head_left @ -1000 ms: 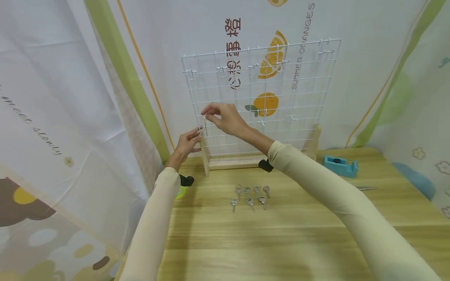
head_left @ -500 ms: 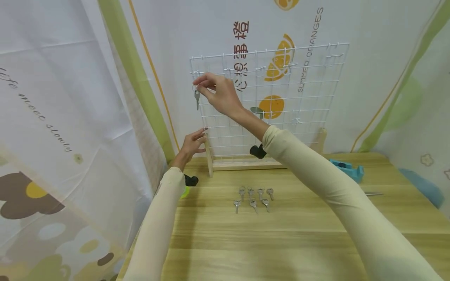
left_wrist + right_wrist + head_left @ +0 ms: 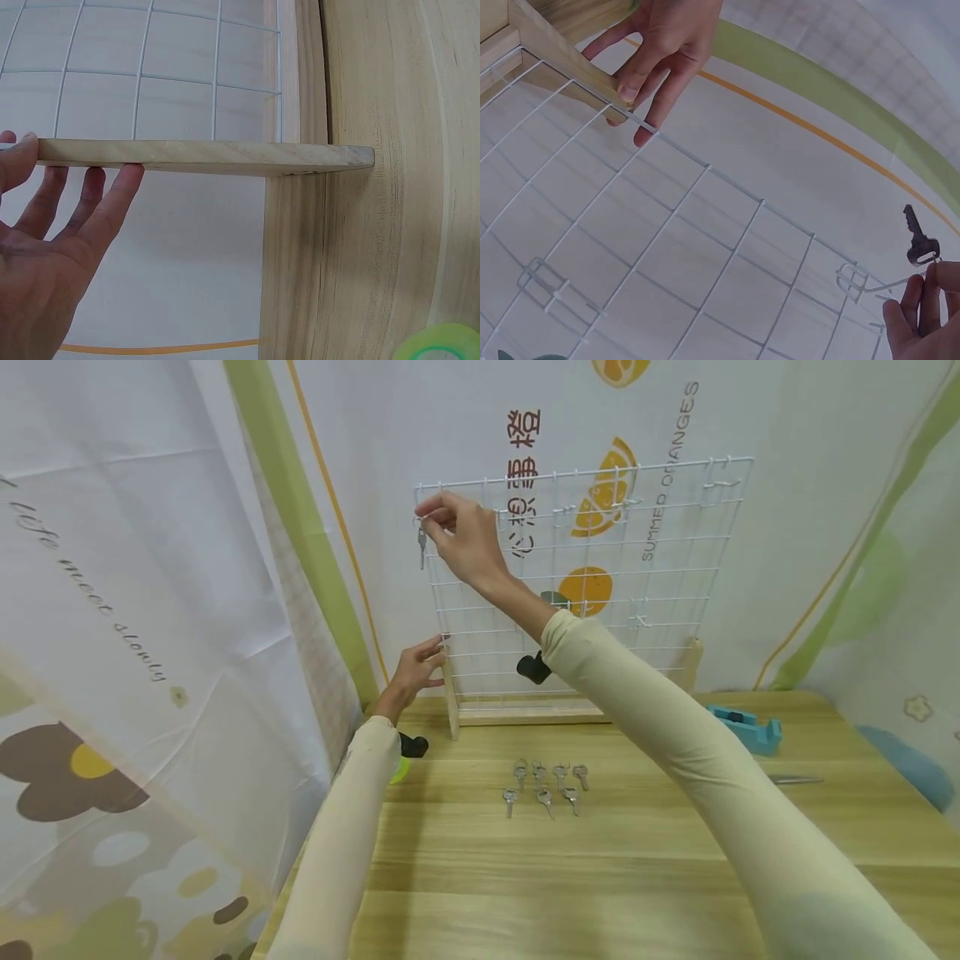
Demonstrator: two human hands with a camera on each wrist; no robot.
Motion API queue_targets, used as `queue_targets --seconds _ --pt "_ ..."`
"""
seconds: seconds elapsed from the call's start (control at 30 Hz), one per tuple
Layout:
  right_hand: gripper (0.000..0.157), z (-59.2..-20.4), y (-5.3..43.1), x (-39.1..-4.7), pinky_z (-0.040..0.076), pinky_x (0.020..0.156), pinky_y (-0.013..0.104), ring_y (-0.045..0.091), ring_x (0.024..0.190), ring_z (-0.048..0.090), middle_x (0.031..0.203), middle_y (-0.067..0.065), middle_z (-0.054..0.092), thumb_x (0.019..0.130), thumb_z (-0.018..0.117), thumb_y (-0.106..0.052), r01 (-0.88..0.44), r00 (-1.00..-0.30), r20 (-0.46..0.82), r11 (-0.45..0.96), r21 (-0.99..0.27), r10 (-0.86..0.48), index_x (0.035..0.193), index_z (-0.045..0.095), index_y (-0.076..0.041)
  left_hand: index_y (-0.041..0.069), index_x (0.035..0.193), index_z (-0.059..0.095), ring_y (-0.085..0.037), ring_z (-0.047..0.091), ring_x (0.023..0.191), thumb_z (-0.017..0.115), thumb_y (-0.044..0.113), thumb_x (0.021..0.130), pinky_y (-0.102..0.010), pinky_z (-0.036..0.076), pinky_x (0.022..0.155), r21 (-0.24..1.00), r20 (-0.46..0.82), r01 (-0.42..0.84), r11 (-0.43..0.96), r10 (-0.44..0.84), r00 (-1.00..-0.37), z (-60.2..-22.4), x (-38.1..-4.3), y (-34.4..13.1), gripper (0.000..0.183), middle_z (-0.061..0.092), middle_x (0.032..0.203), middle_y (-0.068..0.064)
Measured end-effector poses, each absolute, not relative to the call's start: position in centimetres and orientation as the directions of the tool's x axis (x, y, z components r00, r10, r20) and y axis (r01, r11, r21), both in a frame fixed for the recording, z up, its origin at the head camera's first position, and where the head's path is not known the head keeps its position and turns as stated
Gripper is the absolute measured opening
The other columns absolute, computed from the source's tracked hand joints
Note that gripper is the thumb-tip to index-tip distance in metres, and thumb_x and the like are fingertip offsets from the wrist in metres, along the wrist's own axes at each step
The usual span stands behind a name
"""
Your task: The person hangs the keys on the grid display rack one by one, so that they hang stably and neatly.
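Up at the upper left corner of the wire grid, it's the right hand doing the fine work, thumb and fingertips closed in a pinch on a small key ring, and there's the silver key dangling below it! The right wrist view has the key just beside a white hook near the grid's corner; whether the ring is over that hook, I can't tell from here. Down low on the same side, the left hand plays anchor, thumb and fingers spread but bent about the top end of the left wooden upright, thumb on one side, fingertips pressed to the other. The grid leans back a touch, with a wooden base bar across the bottom. Out front on the counter, seven more keys: a back row of four, a front row of three. Over on the right sits a teal tape dispenser, a slim grey pointed object just in front of it, and a lime-green ring peeks out near the left wrist. Backdrop: a white curtain printed with oranges.
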State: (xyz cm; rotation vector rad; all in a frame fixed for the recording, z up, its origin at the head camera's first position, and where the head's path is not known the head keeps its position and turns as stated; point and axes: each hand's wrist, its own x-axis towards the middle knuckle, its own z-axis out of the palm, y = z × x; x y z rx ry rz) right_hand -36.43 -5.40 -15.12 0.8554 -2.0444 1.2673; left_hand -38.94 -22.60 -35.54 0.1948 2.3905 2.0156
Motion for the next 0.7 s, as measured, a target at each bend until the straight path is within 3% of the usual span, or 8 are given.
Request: queue_targets --seconds 0.37,0.7 --pt "0.025 -16.1 -4.5 -37.6 0.057 0.09 0.019 0.02 0.106 0.072 0.115 0.011 0.076 0.104 0.064 -0.008 -0.712 -0.683 0.693 0.423 -0.561 -0.23 0.127 0.072 -0.005 0.014 0.161 0.041 -0.037 0.043 0.146 0.052 0.01 0.11 -0.056 0.054 0.104 0.982 0.079 0.096 0.165 0.107 -0.991 -35.6 -39.2 -22.0 0.052 0.037 0.164 -0.019" --pt "0.03 -17.7 -3.2 -37.1 0.058 0.099 0.032 0.023 0.11 0.071 0.119 0.014 0.074 0.103 0.066 -0.006 -0.735 -0.666 0.685 0.413 -0.537 -0.294 0.133 0.068 -0.001 0.015 0.16 0.043 -0.037 0.045 0.145 0.052 0.011 0.111 -0.055 0.055 0.103 0.976 0.083 0.1 0.192 0.091 -0.992 -35.7 -39.1 -22.5 0.05 0.035 0.164 -0.021"
